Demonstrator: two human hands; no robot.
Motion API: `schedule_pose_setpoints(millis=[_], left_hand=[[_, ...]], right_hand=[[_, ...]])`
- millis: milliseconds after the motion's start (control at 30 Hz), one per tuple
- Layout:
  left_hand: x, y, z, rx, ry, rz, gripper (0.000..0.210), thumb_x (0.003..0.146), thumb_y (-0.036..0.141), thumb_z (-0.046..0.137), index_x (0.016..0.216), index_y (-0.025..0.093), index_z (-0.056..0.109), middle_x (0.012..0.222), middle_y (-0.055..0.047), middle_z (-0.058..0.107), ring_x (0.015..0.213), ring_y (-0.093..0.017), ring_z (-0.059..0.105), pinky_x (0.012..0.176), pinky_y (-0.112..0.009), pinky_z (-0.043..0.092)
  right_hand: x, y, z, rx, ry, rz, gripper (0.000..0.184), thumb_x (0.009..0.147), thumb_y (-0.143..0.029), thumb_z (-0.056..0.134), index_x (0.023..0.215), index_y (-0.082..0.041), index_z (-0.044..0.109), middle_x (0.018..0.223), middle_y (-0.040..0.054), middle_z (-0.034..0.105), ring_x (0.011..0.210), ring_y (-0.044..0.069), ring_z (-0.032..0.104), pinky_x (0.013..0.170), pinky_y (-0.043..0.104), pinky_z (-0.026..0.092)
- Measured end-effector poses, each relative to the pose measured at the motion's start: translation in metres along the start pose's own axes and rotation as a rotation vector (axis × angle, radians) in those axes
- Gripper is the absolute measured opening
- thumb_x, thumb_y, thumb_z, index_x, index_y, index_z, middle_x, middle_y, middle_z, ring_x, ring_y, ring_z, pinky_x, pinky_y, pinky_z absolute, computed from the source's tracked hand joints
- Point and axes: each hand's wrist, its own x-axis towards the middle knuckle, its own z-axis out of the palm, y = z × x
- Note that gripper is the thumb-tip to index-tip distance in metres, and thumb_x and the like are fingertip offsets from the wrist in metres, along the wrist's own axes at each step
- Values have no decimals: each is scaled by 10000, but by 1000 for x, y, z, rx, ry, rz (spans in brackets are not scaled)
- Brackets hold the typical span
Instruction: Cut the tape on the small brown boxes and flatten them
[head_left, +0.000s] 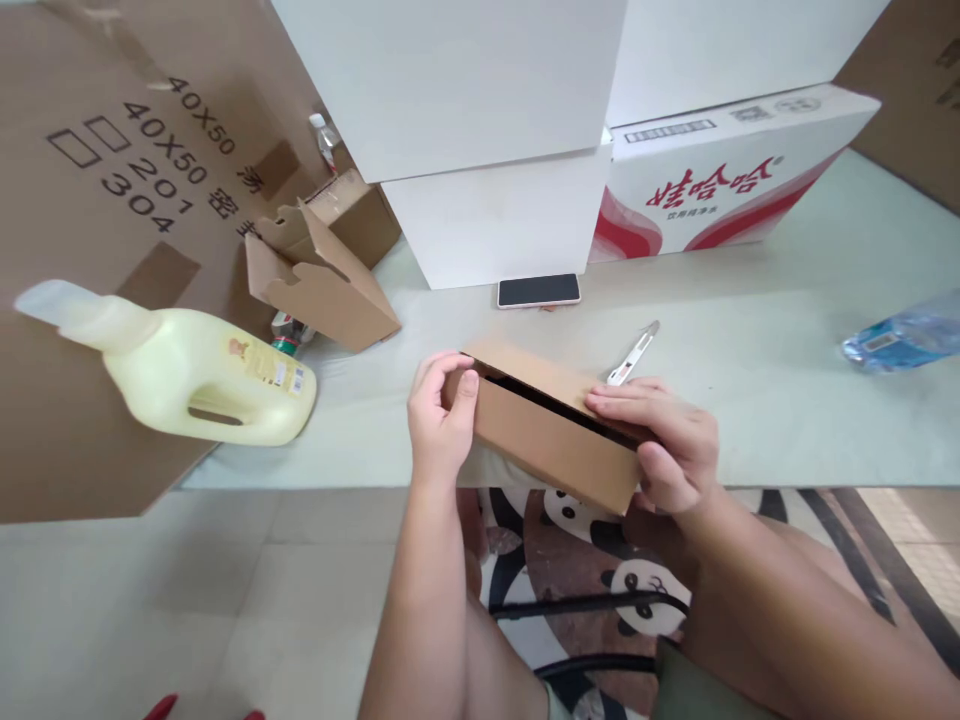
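Grip of left hand (442, 410) and right hand (675, 442) grasps, at the near edge of the counter (795, 400), opposite ends of the cardboard box (551, 440), with phone (538, 291) farther back and utility knife (633, 355) just beyond right hand.

We held both forearms (425, 580) forward, our left hand (439, 410) curled, thumb facing fingers, our right hand (679, 440) turned inward, fingers extended above its thumb.

Matt cardboard box (551, 440), smooth plastic jug (176, 360), glossy phone screen (538, 291).
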Motion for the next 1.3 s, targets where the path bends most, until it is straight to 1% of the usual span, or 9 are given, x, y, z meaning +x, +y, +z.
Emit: schedule_pose_setpoints(millis=[67,133,267,400,567,767,833,967,1300], left_hand=[[1,-1,0,43,10,42,289,939,447,594,1093,223,692,1174,-90,690,1125,-214,640,1013,-372,504],[1,0,0,77,-3,57,316,958,442,563,1157,230,688,1226,-94,681,1155,-214,635,1033,-379,498],[1,2,0,117,-50,80,314,988,409,501,984,211,745,1130,-83,727,1105,-219,663,1019,-390,512],[1,5,2,125,-41,79,318,984,388,503,996,195,756,1110,-85,739,1070,-215,677,990,-378,526],[2,7,2,138,-53,21,313,957,403,529,1021,199,758,1137,-88,735,1087,-222,672,997,-389,523],[5,11,2,104,-102,-170,234,868,357,626,1000,205,744,1162,-87,729,1126,-243,663,1036,-421,496],[6,12,2,96,-109,-202,234,859,352,629,997,203,745,1159,-89,731,1131,-248,662,1044,-432,491],[6,12,3,96,-94,-205,229,850,344,628,982,205,753,1163,-88,736,1139,-248,665,1045,-432,496],[4,11,2,78,-71,-173,256,861,365,627,993,205,777,1181,-91,739,1138,-241,672,1060,-438,498]], right_hand=[[0,2,1,-53,-11,-62,344,928,-352,469,1104,-239,743,949,67,814,917,273,781,788,441,539],[0,1,2,-86,-20,-87,326,907,-312,467,1077,-228,733,915,63,812,894,263,785,784,429,524],[2,0,3,-115,-27,-120,311,872,-267,464,1044,-216,718,881,61,810,858,251,789,767,413,506],[1,2,4,-120,-6,-124,314,853,-243,459,1031,-223,716,858,48,808,836,245,790,770,410,504],[-1,5,6,-111,29,-123,314,835,-204,452,1001,-220,718,825,42,803,813,232,790,767,404,502],[0,2,5,-109,30,-84,302,803,-136,471,954,-218,721,824,35,804,798,220,789,769,398,506],[0,0,5,-114,25,-62,305,796,-119,474,946,-216,721,826,36,804,801,220,789,776,400,509],[1,-3,5,-134,25,-34,307,797,-95,476,937,-220,719,824,32,803,812,218,790,795,403,512],[3,-4,4,-132,10,-26,311,802,-85,479,926,-229,725,820,18,803,797,217,788,771,393,527]])
